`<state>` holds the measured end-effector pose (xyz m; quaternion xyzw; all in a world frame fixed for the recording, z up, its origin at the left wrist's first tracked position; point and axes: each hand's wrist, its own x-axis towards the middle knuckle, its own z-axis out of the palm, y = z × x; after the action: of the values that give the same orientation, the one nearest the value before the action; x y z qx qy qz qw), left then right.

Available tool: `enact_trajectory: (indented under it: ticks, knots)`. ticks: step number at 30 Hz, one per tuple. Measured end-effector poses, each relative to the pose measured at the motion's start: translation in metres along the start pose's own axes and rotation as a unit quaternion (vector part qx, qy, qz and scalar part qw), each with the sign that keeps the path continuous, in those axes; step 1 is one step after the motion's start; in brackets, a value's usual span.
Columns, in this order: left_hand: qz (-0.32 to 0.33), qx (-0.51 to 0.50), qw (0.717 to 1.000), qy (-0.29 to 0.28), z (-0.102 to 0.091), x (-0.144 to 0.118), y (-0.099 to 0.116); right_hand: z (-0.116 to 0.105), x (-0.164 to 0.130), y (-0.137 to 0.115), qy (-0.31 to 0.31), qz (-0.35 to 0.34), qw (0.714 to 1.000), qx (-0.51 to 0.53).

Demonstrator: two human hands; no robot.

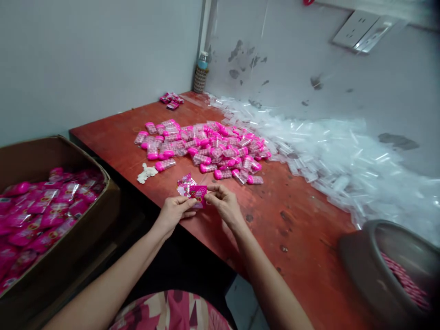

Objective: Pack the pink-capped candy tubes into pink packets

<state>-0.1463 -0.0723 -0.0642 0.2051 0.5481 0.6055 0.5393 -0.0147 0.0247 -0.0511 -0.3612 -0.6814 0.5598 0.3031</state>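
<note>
Over the near edge of a red-brown table [113, 133], my left hand [174, 211] and my right hand [225, 204] both pinch one small pink printed packet [194, 190] between their fingertips. Just beyond lies a heap of pink-capped clear tubes [206, 146] filled with pink pieces. A long drift of empty clear plastic sleeves [330, 151] runs along the wall on the right.
A cardboard box [85, 229] full of pink packets stands at my left. A grey tub [388, 270] with pink items sits at the near right. A small white crumpled thing [147, 173], a few far packets [171, 100], a bottle [201, 73] in the corner and a wall socket [364, 30] are also there.
</note>
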Motion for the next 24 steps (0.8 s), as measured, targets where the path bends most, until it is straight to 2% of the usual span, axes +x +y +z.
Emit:
enact_trajectory:
  ticks: [2,3,4,5,6,8,10,12,15,17,18,19,21,22,24]
  knots:
    - [-0.003,0.012,1.000,0.017,0.001,0.001,-0.001,-0.027,0.007,0.000,0.032,-0.050,0.985,-0.160]
    - [-0.006,0.008,1.000,0.024,0.002,0.001,-0.001,-0.044,0.012,0.001,0.061,-0.073,0.960,-0.264]
    - [-0.011,-0.003,0.999,0.033,0.002,0.000,-0.001,-0.063,0.019,0.003,0.106,-0.078,0.917,-0.376]
    - [-0.018,-0.019,0.999,0.041,0.003,0.000,-0.001,-0.081,0.025,0.005,0.134,-0.066,0.856,-0.495]
    - [-0.028,-0.038,0.998,0.049,0.003,-0.001,0.000,-0.098,0.031,0.008,0.113,-0.046,0.793,-0.597]
    - [-0.051,-0.077,0.994,0.063,0.005,-0.003,0.001,-0.127,0.042,0.015,0.081,-0.029,0.764,-0.640]
    - [-0.069,-0.118,0.988,0.076,0.006,-0.005,0.004,-0.143,0.047,0.022,0.045,-0.021,0.757,-0.651]
    - [-0.081,-0.166,0.979,0.091,0.007,-0.006,0.006,-0.150,0.047,0.027,0.024,-0.020,0.751,-0.660]
    - [-0.094,-0.240,0.960,0.112,0.009,-0.005,0.006,-0.144,0.038,0.029,0.021,-0.016,0.743,-0.668]
    - [-0.099,-0.283,0.946,0.124,0.011,-0.003,0.003,-0.129,0.023,0.026,0.047,-0.003,0.764,-0.644]
    - [-0.101,-0.300,0.940,0.128,0.012,-0.003,0.002,-0.117,0.013,0.023,0.066,0.010,0.794,-0.605]
    - [-0.102,-0.316,0.934,0.132,0.013,-0.002,0.000,-0.102,0.001,0.019,0.086,0.024,0.836,-0.541]
    - [-0.105,-0.342,0.924,0.137,0.015,-0.001,-0.003,-0.067,-0.027,0.010,0.071,0.063,0.936,-0.339]
    - [-0.105,-0.353,0.920,0.137,0.015,-0.001,-0.004,-0.048,-0.041,0.005,0.041,0.081,0.968,-0.235]
    - [-0.103,-0.369,0.914,0.130,0.017,-0.001,-0.005,-0.012,-0.064,-0.003,0.014,0.098,0.991,-0.091]
